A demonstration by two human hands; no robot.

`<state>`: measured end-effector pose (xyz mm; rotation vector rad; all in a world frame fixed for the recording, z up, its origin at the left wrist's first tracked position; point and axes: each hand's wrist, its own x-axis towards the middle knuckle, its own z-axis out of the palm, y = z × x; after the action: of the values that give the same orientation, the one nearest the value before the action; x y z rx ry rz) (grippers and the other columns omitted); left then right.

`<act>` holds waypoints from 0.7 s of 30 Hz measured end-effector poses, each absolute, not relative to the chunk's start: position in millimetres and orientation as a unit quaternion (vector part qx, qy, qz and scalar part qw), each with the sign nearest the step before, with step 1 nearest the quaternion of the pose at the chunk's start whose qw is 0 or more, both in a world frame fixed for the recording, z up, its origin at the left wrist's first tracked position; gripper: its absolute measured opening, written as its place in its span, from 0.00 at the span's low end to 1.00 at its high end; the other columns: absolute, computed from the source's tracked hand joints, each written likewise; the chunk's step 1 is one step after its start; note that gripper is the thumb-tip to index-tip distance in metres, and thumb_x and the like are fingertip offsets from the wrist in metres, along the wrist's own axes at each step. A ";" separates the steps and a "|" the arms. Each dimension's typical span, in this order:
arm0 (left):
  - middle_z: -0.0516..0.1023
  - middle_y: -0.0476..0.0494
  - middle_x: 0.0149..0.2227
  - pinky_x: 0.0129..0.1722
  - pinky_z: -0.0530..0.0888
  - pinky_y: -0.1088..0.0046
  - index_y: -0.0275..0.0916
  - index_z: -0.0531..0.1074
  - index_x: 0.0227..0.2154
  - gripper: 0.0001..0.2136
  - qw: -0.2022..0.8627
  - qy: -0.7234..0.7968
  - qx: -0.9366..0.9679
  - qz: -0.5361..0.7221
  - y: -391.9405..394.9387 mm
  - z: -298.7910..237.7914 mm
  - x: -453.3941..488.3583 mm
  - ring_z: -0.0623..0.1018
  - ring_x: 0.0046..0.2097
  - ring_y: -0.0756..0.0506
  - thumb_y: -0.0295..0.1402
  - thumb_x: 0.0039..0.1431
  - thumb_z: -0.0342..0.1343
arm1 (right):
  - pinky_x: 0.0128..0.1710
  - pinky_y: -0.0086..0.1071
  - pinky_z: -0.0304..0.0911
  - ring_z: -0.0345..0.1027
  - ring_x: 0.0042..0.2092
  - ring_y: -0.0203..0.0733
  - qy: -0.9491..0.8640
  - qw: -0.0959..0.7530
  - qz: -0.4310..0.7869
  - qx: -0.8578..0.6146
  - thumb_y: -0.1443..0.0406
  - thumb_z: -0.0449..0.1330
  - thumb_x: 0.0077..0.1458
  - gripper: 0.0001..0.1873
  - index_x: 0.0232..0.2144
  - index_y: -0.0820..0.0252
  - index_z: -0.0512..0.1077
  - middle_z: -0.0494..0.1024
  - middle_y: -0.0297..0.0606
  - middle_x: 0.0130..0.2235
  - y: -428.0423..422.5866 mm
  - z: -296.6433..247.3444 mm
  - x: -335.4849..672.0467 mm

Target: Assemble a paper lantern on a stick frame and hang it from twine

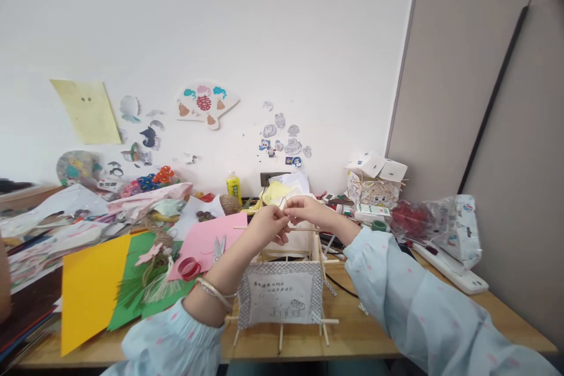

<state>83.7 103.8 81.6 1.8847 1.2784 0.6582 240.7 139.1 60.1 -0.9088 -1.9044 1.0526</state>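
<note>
My left hand (269, 224) and my right hand (305, 210) meet above a small lantern-like frame of thin wooden sticks (282, 282) standing on the wooden table (374, 329). Both hands pinch with closed fingers at the frame's top, where a thin stick (308, 229) runs sideways. What sits between the fingertips is too small to name. A paper panel with a checked border and a drawing (280, 295) hangs on the frame's near side. A bracelet circles my left wrist.
Yellow (90, 294), green (132, 299) and pink paper sheets (207, 241), scissors (219, 247), a red tape ring (189, 268) and a tassel ornament lie left. A yellow bottle (233, 185) stands by the wall. Bags and a white power strip (449, 273) lie right.
</note>
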 end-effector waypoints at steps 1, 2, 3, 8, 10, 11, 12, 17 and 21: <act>0.72 0.54 0.23 0.26 0.74 0.75 0.34 0.69 0.29 0.08 0.379 0.505 0.733 0.255 105.5 80.3 84.6 0.74 0.23 0.54 0.33 0.62 0.52 | 0.31 0.28 0.61 0.63 0.27 0.31 -0.749 0.393 0.396 -0.356 0.59 0.59 0.47 0.10 0.26 0.61 0.68 0.68 0.30 0.26 139.4 59.0 241.3; 0.72 0.54 0.23 0.26 0.74 0.76 0.34 0.69 0.29 0.09 0.381 0.510 0.729 0.252 107.5 78.8 85.3 0.73 0.23 0.54 0.34 0.62 0.53 | 0.31 0.28 0.59 0.62 0.27 0.32 -0.752 0.404 0.379 -0.357 0.58 0.59 0.48 0.11 0.25 0.61 0.68 0.68 0.30 0.25 139.6 58.1 241.8; 0.72 0.54 0.23 0.25 0.73 0.76 0.34 0.70 0.29 0.10 0.382 0.516 0.725 0.250 109.6 77.0 85.7 0.73 0.23 0.54 0.34 0.62 0.54 | 0.31 0.28 0.58 0.61 0.28 0.32 -0.755 0.415 0.361 -0.357 0.58 0.59 0.48 0.11 0.24 0.61 0.68 0.67 0.30 0.25 139.6 57.5 242.2; 0.73 0.53 0.26 0.26 0.74 0.76 0.33 0.70 0.32 0.09 0.383 0.536 0.704 0.266 117.2 70.2 84.3 0.73 0.24 0.54 0.36 0.62 0.53 | 0.33 0.30 0.57 0.62 0.32 0.35 -0.767 0.451 0.295 -0.349 0.57 0.61 0.47 0.11 0.26 0.61 0.71 0.70 0.32 0.28 137.7 56.3 242.9; 0.73 0.52 0.27 0.26 0.74 0.75 0.34 0.70 0.34 0.09 0.383 0.536 0.699 0.278 117.7 69.7 83.4 0.73 0.25 0.54 0.36 0.62 0.53 | 0.33 0.30 0.58 0.62 0.33 0.36 -0.766 0.462 0.283 -0.345 0.57 0.61 0.47 0.12 0.27 0.61 0.71 0.71 0.33 0.30 137.7 55.4 242.6; 0.73 0.52 0.28 0.27 0.74 0.75 0.34 0.70 0.35 0.09 0.383 0.534 0.699 0.281 117.5 70.1 83.1 0.73 0.25 0.54 0.36 0.62 0.52 | 0.33 0.30 0.58 0.62 0.33 0.36 -0.767 0.464 0.280 -0.343 0.57 0.60 0.47 0.12 0.27 0.61 0.71 0.71 0.34 0.30 137.9 54.9 242.3; 0.73 0.52 0.28 0.27 0.74 0.75 0.34 0.70 0.35 0.09 0.384 0.531 0.700 0.283 116.9 70.7 83.0 0.73 0.26 0.54 0.36 0.62 0.52 | 0.32 0.30 0.58 0.62 0.32 0.35 -0.769 0.463 0.279 -0.340 0.56 0.60 0.48 0.12 0.27 0.61 0.71 0.71 0.34 0.29 138.2 54.5 241.9; 0.72 0.53 0.26 0.27 0.74 0.75 0.34 0.70 0.30 0.09 0.388 0.508 0.713 0.287 110.3 75.7 83.7 0.73 0.26 0.54 0.34 0.61 0.54 | 0.34 0.30 0.59 0.64 0.32 0.35 -0.784 0.452 0.271 -0.328 0.59 0.59 0.49 0.10 0.28 0.62 0.72 0.72 0.34 0.29 137.3 57.9 239.0; 0.72 0.53 0.26 0.28 0.74 0.75 0.34 0.70 0.29 0.07 0.394 0.501 0.716 0.287 106.2 78.6 83.6 0.73 0.27 0.53 0.32 0.60 0.55 | 0.35 0.30 0.59 0.65 0.34 0.36 -0.793 0.449 0.255 -0.324 0.62 0.59 0.49 0.07 0.27 0.61 0.72 0.73 0.34 0.30 135.9 63.9 236.3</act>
<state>83.6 106.2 78.6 1.8158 1.2702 0.7271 236.3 135.9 63.9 -0.8013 -1.9601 0.6312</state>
